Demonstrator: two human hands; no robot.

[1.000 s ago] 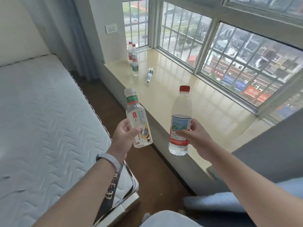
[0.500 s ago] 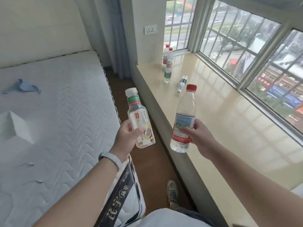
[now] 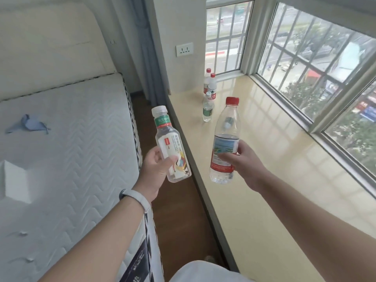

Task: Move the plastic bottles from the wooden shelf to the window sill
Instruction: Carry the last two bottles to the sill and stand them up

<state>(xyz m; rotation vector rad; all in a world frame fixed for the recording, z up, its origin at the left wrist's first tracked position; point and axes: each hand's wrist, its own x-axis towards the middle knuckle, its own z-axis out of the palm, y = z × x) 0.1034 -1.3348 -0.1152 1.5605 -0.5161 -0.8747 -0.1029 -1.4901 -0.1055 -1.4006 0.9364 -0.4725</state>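
Observation:
My left hand (image 3: 153,171) grips a clear bottle with a white cap and green neck band (image 3: 169,142), held above the floor gap beside the bed. My right hand (image 3: 244,162) grips a taller red-capped bottle with a red and blue label (image 3: 224,139), held over the near edge of the cream window sill (image 3: 264,180). Three bottles stand at the sill's far end: a green-label bottle (image 3: 208,107) in front, two red-capped bottles (image 3: 211,86) behind it. A lying bottle shows only through the held bottle. The wooden shelf is out of view.
A white mattress (image 3: 71,149) fills the left, with a blue cloth (image 3: 28,124) on it. A narrow strip of brown floor (image 3: 179,200) runs between bed and sill. Barred windows (image 3: 315,68) line the sill's right side. A wall socket (image 3: 184,49) sits above the far end.
The view has moved forward along the sill and turned left. Both hands keep their bottles, and the standing bottles at the far end look nearer.

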